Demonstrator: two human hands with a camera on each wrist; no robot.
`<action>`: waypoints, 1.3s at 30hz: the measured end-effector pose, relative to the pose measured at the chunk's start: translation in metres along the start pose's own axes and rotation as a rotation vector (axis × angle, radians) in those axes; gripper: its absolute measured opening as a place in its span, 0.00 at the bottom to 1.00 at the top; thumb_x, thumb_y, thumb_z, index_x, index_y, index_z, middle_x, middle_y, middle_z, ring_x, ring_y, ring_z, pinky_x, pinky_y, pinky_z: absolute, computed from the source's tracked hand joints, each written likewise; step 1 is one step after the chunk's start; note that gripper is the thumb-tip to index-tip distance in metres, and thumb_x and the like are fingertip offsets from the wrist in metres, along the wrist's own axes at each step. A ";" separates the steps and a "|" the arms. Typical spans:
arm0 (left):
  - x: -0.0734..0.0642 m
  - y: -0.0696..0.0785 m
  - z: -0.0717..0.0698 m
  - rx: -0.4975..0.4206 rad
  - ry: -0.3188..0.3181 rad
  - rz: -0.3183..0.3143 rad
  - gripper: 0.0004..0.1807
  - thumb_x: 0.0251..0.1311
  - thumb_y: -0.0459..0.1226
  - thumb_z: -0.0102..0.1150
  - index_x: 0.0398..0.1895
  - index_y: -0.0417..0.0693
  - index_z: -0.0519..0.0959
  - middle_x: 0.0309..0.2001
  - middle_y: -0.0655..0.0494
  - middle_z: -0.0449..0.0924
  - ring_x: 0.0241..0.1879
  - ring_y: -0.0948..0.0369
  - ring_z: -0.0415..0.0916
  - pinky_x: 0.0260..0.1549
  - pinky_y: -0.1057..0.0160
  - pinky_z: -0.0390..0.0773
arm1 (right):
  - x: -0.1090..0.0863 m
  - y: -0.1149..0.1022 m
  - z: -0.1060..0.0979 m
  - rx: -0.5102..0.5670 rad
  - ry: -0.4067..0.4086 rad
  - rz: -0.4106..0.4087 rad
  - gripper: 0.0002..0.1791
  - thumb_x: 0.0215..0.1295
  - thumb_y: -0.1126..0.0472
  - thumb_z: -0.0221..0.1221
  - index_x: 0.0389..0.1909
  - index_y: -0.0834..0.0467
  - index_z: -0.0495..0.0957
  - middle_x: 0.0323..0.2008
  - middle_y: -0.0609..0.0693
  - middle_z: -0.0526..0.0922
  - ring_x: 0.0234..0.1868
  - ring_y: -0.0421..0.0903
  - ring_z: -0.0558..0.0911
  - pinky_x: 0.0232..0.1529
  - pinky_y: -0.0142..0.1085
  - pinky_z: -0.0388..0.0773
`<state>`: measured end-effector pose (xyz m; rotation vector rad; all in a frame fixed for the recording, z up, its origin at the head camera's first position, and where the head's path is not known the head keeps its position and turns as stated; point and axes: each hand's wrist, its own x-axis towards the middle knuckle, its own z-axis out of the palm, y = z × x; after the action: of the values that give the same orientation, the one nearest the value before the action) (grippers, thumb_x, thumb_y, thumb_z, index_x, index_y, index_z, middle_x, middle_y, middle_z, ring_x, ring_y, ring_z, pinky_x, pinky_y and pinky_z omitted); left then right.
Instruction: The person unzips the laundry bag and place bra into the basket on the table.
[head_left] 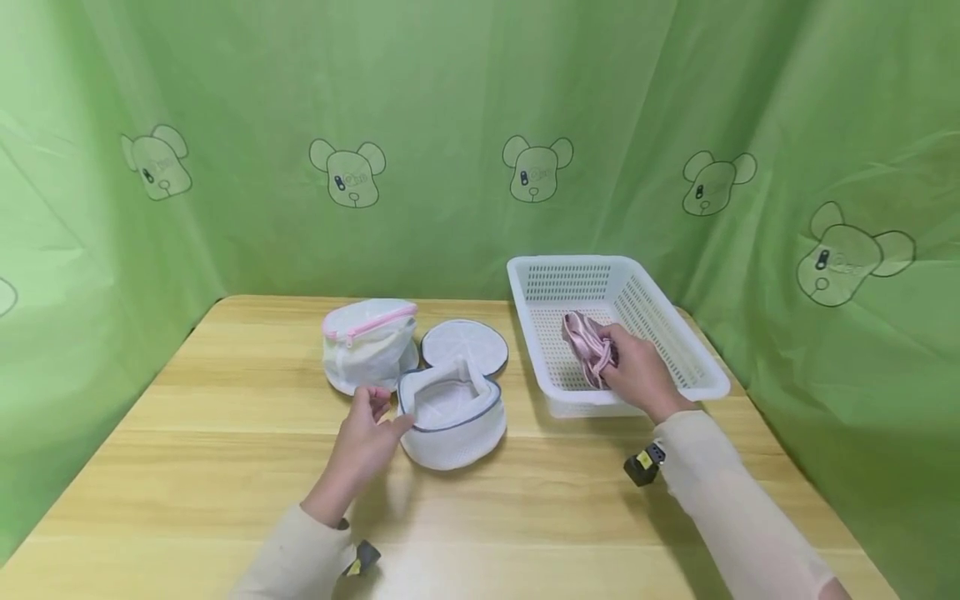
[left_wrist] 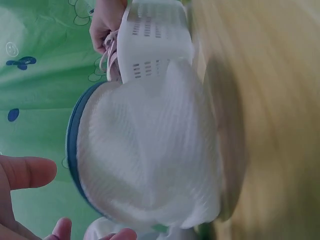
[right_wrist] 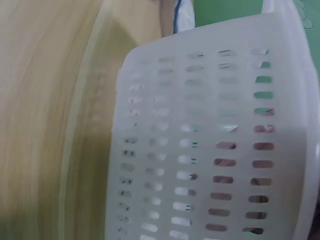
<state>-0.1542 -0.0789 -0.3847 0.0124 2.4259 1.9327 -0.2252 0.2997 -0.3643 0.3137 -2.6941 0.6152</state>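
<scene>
A white mesh laundry bag with navy trim stands unzipped on the table, its round lid folded back behind it. My left hand is at the bag's left side, thumb and fingers apart; in the left wrist view the thumb stands clear of the bag's blue rim. Over the white plastic basket, my right hand grips a pink satin garment with thin straps. The right wrist view shows mostly the slotted basket wall, which hides the hand; pink shows through some slots.
Behind the left hand stands another mesh laundry bag with a pink zipper, against the navy-trimmed one. The wooden table ends at a green curtain behind and on both sides. The basket stands at the table's back right.
</scene>
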 end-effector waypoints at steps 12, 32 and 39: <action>0.021 0.026 -0.032 0.162 0.010 0.123 0.26 0.63 0.34 0.58 0.57 0.32 0.59 0.65 0.33 0.62 0.67 0.41 0.58 0.64 0.49 0.64 | -0.003 -0.001 -0.003 -0.024 -0.056 -0.032 0.23 0.50 0.75 0.59 0.50 0.66 0.73 0.45 0.67 0.81 0.45 0.68 0.79 0.50 0.59 0.73; 0.054 0.031 -0.053 0.225 0.063 0.036 0.30 0.63 0.39 0.58 0.64 0.43 0.59 0.62 0.41 0.68 0.57 0.44 0.70 0.52 0.48 0.75 | -0.025 -0.011 -0.021 0.093 -0.094 0.048 0.19 0.61 0.67 0.58 0.53 0.67 0.73 0.50 0.68 0.79 0.54 0.66 0.75 0.58 0.61 0.67; 0.067 0.026 -0.055 0.217 0.017 -0.024 0.36 0.65 0.40 0.57 0.74 0.53 0.54 0.52 0.38 0.76 0.47 0.48 0.78 0.37 0.58 0.80 | -0.037 -0.021 -0.020 0.129 0.006 -0.015 0.15 0.59 0.69 0.61 0.47 0.67 0.76 0.43 0.65 0.82 0.46 0.63 0.80 0.50 0.59 0.73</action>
<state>-0.2234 -0.1243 -0.3491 -0.0264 2.6212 1.6570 -0.1792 0.2951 -0.3539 0.3648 -2.6497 0.7854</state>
